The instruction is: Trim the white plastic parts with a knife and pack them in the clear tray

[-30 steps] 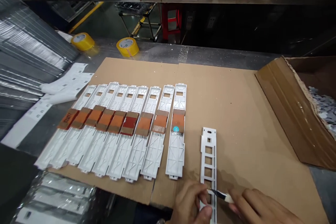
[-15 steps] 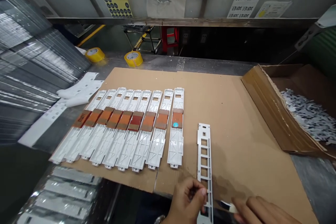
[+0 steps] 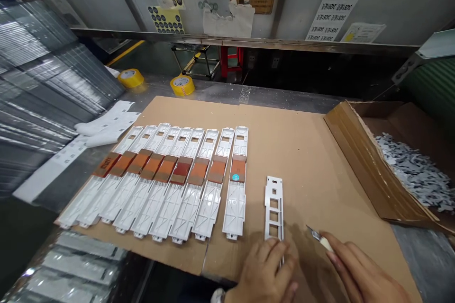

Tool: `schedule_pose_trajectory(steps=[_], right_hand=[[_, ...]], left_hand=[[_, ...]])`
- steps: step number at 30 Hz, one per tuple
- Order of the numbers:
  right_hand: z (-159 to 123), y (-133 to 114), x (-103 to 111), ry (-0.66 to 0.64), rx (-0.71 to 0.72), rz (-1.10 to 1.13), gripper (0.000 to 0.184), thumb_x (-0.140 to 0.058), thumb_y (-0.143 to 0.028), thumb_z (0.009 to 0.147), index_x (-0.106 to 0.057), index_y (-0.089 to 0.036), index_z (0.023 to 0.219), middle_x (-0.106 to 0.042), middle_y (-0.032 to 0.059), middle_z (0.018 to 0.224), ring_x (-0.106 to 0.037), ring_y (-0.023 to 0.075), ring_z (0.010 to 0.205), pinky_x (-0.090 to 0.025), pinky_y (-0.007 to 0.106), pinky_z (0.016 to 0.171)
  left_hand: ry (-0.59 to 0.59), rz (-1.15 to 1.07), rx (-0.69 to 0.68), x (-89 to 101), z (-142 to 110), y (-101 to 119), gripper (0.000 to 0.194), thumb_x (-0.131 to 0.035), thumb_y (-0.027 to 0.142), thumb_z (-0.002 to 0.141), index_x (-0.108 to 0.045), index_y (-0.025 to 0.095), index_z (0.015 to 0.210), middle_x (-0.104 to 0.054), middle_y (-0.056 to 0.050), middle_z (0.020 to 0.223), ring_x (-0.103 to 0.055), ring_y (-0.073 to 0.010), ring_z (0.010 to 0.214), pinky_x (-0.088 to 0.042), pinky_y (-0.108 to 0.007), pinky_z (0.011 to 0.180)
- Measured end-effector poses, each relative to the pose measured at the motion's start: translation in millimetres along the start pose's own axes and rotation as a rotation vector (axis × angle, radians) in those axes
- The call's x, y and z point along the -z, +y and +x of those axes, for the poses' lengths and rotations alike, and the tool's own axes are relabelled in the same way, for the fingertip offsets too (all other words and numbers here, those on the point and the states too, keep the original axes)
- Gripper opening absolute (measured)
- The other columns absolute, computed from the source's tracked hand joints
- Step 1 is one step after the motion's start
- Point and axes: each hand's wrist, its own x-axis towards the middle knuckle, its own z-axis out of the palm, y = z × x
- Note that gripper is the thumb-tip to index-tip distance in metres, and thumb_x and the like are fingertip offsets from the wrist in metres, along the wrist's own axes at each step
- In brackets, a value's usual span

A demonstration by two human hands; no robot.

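A narrow white plastic frame (image 3: 273, 206) with square openings lies on the cardboard sheet (image 3: 305, 151). My left hand (image 3: 265, 274) rests on its near end, fingers curled over it and pressing it down. My right hand (image 3: 359, 272) is closed on a small craft knife (image 3: 318, 238), whose blade points up and left and sits just right of the frame without touching it. Left of the frame lies a row of several long white plastic panels (image 3: 167, 180), each with a brown or orange pad at its middle.
An open cardboard box (image 3: 369, 170) with grey plastic scraps (image 3: 415, 170) stands at the right. Two yellow tape rolls (image 3: 182, 85) sit on the metal bench at the back. Wrapped stacks (image 3: 42, 85) rise at the left, white parts (image 3: 103, 125) beside them, bagged parts (image 3: 78, 265) below.
The knife has come off the frame and moved right and up. My left hand now covers more of the frame's near end. The view has tilted up.
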Motion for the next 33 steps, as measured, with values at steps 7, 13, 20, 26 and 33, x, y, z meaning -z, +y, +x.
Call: schedule_pose_trajectory(steps=[7,13,20,26,33], right_hand=[[52,-1,-40,0.023,0.010,-0.302,0.039,-0.027,-0.036,0.098,-0.063,-0.021,0.100,-0.063,-0.0018,0.067,-0.063,0.0112,0.053,-0.042,0.022,0.040],[72,4,-53,-0.022,0.026,-0.330,0.034,-0.032,-0.035,0.097,-0.063,-0.023,0.087,-0.061,-0.0030,0.064,-0.063,0.0121,0.053,-0.039,0.023,0.040],[75,8,-60,-0.057,0.047,-0.331,0.030,-0.033,-0.035,0.098,-0.061,-0.025,0.094,-0.063,-0.0049,0.069,-0.064,0.0115,0.056,-0.043,0.023,0.043],[77,8,-57,-0.051,0.043,-0.309,0.034,-0.029,-0.038,0.098,-0.060,-0.026,0.095,-0.060,-0.0057,0.066,-0.064,0.0105,0.054,-0.042,0.022,0.040],[81,7,-57,-0.052,0.040,-0.287,0.036,-0.028,-0.038,0.098,-0.061,-0.026,0.093,-0.060,-0.0055,0.065,-0.063,0.0105,0.052,-0.041,0.023,0.039]], left_hand=[[-0.126,0.323,0.012,-6.8,4,-26,0.069,-0.043,0.058,0.084,-0.046,0.010,0.133,-0.043,-0.012,0.143,-0.033,-0.0274,0.134,-0.029,-0.036,0.104],[0.021,0.327,0.043,-34.8,-9,-27,0.060,-0.039,0.056,0.086,-0.057,0.012,0.123,-0.045,-0.011,0.141,-0.040,-0.0256,0.130,-0.026,-0.037,0.107],[0.274,0.268,0.095,-47.2,1,-28,0.057,-0.021,0.041,0.095,-0.070,0.013,0.097,-0.054,-0.008,0.133,-0.052,-0.0209,0.120,-0.029,-0.036,0.108],[0.299,0.256,0.128,-51.4,1,-27,0.056,-0.019,0.037,0.096,-0.070,0.014,0.093,-0.066,-0.008,0.116,-0.053,-0.0205,0.120,-0.027,-0.038,0.111],[0.285,0.305,0.125,-57.2,-2,-25,0.061,-0.012,0.035,0.096,-0.070,0.016,0.091,-0.068,-0.007,0.112,-0.054,-0.0198,0.119,-0.025,-0.041,0.112]])
